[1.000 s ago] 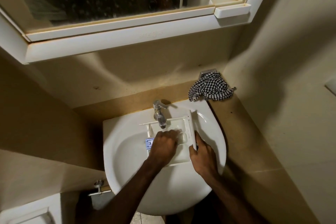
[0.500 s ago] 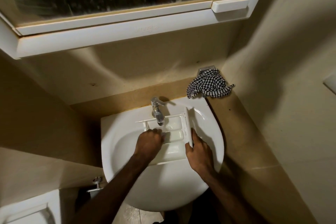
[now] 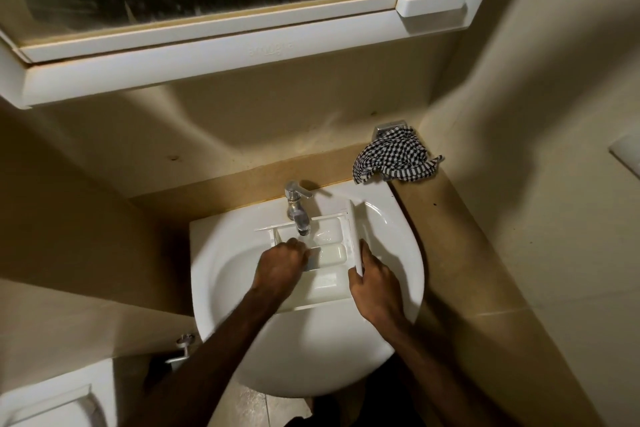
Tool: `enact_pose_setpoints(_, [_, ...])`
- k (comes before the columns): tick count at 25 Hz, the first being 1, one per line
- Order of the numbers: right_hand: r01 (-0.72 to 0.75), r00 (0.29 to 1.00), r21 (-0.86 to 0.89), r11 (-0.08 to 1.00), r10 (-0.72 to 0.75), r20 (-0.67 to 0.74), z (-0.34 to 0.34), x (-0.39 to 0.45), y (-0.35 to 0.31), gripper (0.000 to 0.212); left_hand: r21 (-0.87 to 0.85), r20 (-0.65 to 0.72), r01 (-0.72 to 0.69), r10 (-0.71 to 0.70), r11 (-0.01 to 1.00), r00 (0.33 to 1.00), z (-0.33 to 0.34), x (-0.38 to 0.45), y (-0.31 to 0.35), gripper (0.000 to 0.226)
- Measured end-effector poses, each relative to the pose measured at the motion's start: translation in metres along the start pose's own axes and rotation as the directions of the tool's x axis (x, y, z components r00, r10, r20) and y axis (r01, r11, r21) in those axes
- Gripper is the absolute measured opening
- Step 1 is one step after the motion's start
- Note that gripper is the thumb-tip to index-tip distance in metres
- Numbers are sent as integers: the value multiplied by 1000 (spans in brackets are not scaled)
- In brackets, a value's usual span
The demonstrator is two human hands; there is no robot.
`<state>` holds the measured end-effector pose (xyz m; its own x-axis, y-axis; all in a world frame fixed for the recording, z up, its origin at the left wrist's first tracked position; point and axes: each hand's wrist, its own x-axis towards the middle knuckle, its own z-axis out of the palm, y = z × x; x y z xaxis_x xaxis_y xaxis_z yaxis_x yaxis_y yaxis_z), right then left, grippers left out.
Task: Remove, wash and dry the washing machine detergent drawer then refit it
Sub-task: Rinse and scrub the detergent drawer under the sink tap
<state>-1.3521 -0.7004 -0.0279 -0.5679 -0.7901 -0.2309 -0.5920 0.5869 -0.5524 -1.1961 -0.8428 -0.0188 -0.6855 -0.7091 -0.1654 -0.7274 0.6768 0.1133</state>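
Your right hand (image 3: 375, 282) curls its fingers round the front panel of the detergent drawer (image 3: 330, 255). Your left hand (image 3: 282, 265), fingers curled, presses inside a compartment; whether it grips anything is hidden. The drawer lies in the sink (image 3: 311, 357), beneath the tap (image 3: 298, 208).

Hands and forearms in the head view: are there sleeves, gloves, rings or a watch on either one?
None visible. The left hand and right hand are bare, with no gloves, and both forearms are uncovered up to the frame's lower edge. No rings, watch or wristband show, though the dim light hides fine detail.
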Motion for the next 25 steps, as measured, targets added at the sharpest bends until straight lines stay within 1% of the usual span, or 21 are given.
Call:
enact_pose_setpoints(1, [3,1000,-1,1000,-3,-11,1,0,-1,68,-65,-44,-50,47,997,998,2,2,13,25])
enact_pose_setpoints(2, [5,1000,-3,1000,-5,-20,1,0,-1,68,-175,-105,-115,97,978,990,3,5,28,22])
enact_pose_setpoints(3, [5,1000,-7,1000,-5,-22,1,0,-2,68,-269,-146,-153,117,951,982,4,8,44,17])
enact_pose_setpoints(4, [3,1000,-13,1000,-3,-17,1,1,-1,68,-319,-179,-156,102,935,979,5,10,55,15])
enact_pose_setpoints(5, [0,1000,-19,1000,0,-9,0,2,0,68,-343,-194,-143,78,928,978,5,11,59,18])
enact_pose_setpoints(6, [-2,1000,-20,1000,2,2,-1,3,0,68,-346,-199,-144,77,927,977,6,11,55,27])
enact_pose_setpoints(7, [-3,1000,-17,1000,3,11,-2,3,1,68,-324,-200,-169,107,931,974,8,8,45,38])
enact_pose_setpoints(8, [-3,1000,-11,1000,4,15,-3,2,0,68,-277,-193,-188,137,942,972,11,3,31,46])
enact_pose_setpoints(9, [-3,1000,1,1000,3,15,-2,2,0,68,-223,-181,-180,141,958,973,13,-4,17,49])
enact_pose_setpoints(12, [1,1000,35,999,-1,4,1,0,0,67,-143,-205,-125,94,982,974,14,-21,-21,35])
enact_pose_setpoints(15, [-7,1000,32,999,7,-5,3,0,1,67,-116,-226,-124,95,986,970,14,-24,-19,31])
enact_pose_setpoints(17, [-14,1000,16,1000,14,-17,4,-1,-1,67,-185,-220,-132,90,974,971,14,-13,6,30])
enact_pose_setpoints(19, [-12,999,3,1000,12,-30,3,-1,-1,67,-287,-169,-173,128,942,977,14,-3,36,36])
enact_pose_setpoints(21, [-12,1000,-10,1000,11,-21,1,1,0,67,-320,-152,-197,155,927,976,13,5,40,38])
enact_pose_setpoints(23, [-15,1000,-9,1000,15,0,0,1,1,68,-227,-126,-175,149,958,981,15,5,17,40])
enact_pose_setpoints(25, [-18,1000,5,1000,18,10,0,1,0,68,-122,-135,-50,33,991,990,16,2,-9,39])
